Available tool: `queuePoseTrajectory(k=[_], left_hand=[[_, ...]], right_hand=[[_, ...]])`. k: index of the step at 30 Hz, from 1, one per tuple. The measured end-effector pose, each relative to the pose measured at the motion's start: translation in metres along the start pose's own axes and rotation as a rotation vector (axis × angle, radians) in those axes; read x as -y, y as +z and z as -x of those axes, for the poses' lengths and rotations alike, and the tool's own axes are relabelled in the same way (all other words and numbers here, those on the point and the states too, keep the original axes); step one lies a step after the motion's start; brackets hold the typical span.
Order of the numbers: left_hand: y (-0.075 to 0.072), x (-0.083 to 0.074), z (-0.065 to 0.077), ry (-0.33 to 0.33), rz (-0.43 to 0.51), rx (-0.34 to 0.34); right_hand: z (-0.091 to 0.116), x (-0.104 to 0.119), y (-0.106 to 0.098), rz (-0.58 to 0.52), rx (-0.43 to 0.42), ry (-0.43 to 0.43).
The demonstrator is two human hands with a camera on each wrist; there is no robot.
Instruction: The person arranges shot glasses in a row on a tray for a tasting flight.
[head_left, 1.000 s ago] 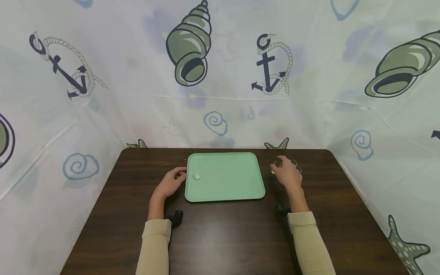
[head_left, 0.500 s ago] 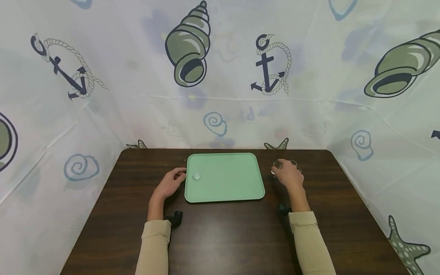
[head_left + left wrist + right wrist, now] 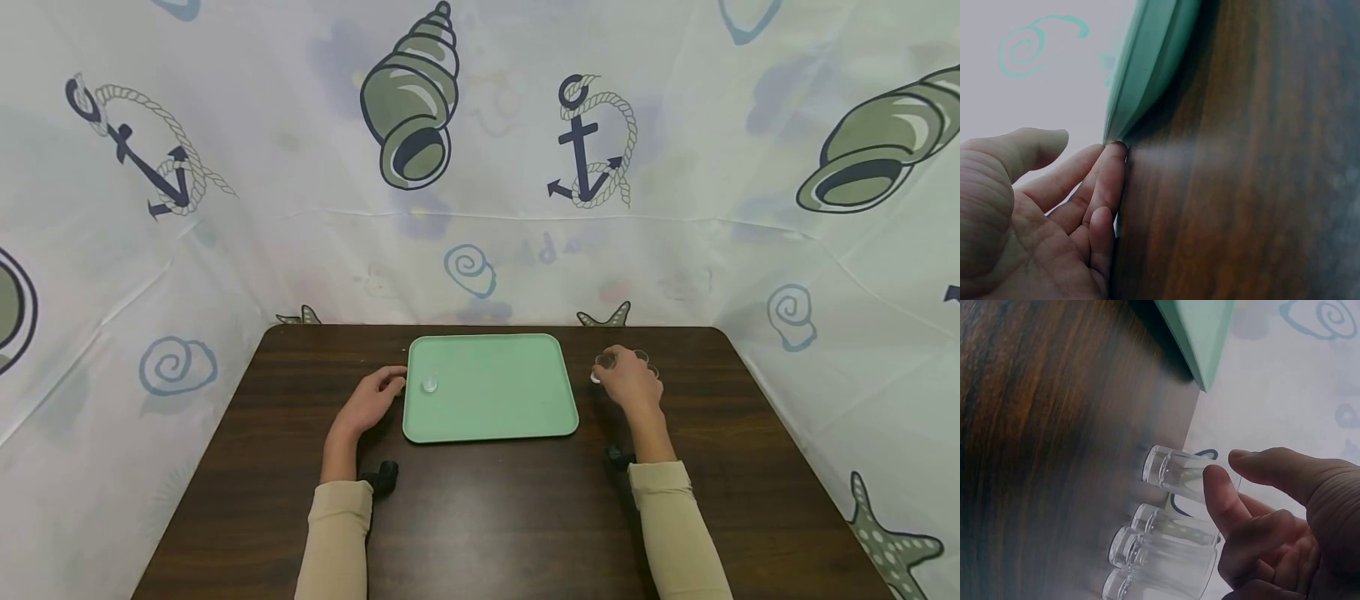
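Observation:
My left hand rests on the table beside the left edge of a green tray. Its fingertips meet the tray rim in the left wrist view, loosely bent. One small clear glass stands on the left part of the tray. To the right of the tray, my right hand reaches over several clear shot glasses. Thumb and index finger pinch the nearest shot glass near its rim. The other shot glasses stand close together beside it, partly hidden by the hand.
The dark wooden table extends in front of the tray. A white cloth printed with shells and anchors hangs behind the table and along both sides.
My right hand has lowered slightly, and its thumb and index finger have come onto the rim of a shot glass. The left hand and the tray stay where they were.

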State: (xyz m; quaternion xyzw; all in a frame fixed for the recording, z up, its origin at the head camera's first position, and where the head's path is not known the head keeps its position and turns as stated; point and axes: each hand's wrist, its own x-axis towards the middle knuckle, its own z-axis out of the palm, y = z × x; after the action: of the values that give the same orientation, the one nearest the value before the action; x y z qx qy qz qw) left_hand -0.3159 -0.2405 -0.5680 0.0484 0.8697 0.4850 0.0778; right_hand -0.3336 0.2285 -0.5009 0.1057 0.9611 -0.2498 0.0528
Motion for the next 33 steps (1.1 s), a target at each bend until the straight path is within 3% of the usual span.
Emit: queuePoseTrajectory(k=[10,25,33], left_hand=[[-0.001,-0.0014,0.001,0.033,-0.003,0.02],[-0.0007,-0.0055,0.0026,0.019,0.008,0.02],[-0.0001,-0.005,0.0017,0.003,-0.001,0.013]], right_hand=[[0.0015,0.0017,0.0021,0.0,-0.014,-0.006],[0.0021,0.0021,0.0015,-0.012,-0.024,0.01],[0.0055,0.0065,0.0004,-0.034,-0.058,-0.022]])
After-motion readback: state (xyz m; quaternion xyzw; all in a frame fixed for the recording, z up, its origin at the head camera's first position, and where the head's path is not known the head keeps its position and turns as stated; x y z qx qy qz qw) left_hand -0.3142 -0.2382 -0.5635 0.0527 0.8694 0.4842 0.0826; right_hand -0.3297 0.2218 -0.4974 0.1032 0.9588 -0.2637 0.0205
